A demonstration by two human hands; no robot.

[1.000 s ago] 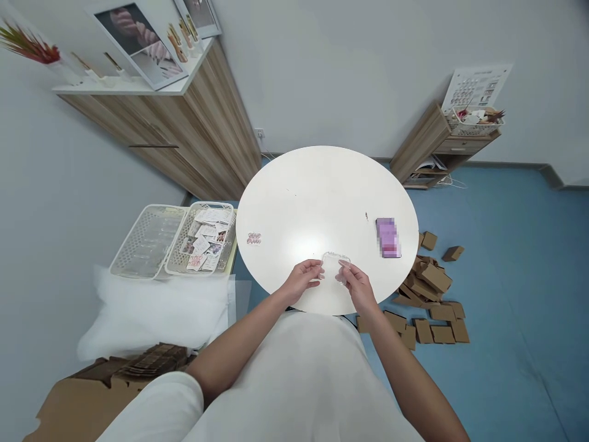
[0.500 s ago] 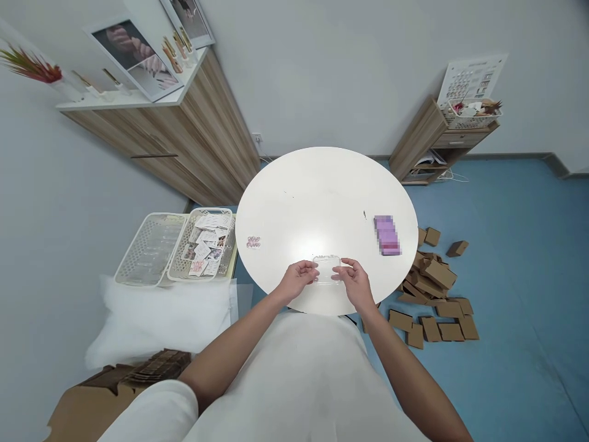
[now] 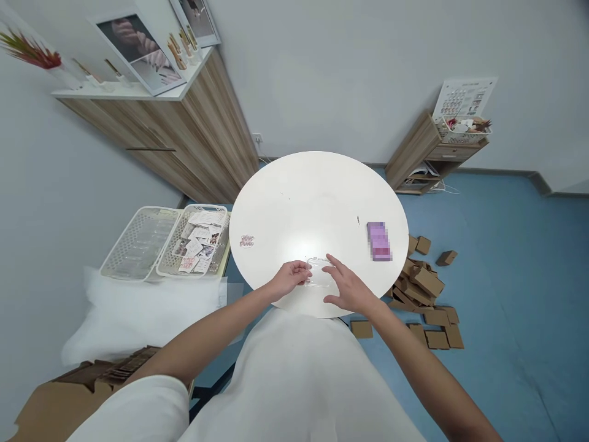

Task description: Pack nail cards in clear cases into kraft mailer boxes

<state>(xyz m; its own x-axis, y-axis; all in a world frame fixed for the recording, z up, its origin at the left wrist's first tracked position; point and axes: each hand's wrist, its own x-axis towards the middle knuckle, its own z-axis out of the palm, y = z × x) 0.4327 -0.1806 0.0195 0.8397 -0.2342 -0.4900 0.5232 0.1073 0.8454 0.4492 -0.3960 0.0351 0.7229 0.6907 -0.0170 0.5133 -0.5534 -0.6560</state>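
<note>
"Where's the clear case [image 3: 321,274]?"
"Nr edge of worktop [image 3: 317,190], btwn hands. L hand [image 3: 288,279] pinching its L side; R hand [image 3: 348,290] open, fingers spread by its R side, can't tell if touching."
"Purple box [image 3: 379,242]?"
"Worktop's R side. Pink bits [image 3: 246,241] on L."

Hands, two: one left hand [image 3: 292,276], one right hand [image 3: 346,287]. Clear plastic case [image 3: 321,272], one. White oval table [image 3: 313,190], one. Purple box [image 3: 378,241], one. Small pink-patterned item [image 3: 246,241], one. White mesh baskets, three: two left of the table [image 3: 131,274] [image 3: 166,272], one on the small cabinet [image 3: 464,137]. Wood-grain cabinets, two: one large [image 3: 207,123], one small [image 3: 414,144]. Framed pictures, two [image 3: 140,54] [image 3: 202,21]. Printed board [image 3: 467,97], one. Cardboard boxes on the floor [image 3: 427,281], over ten, overlapping; exact number unclear.
</note>
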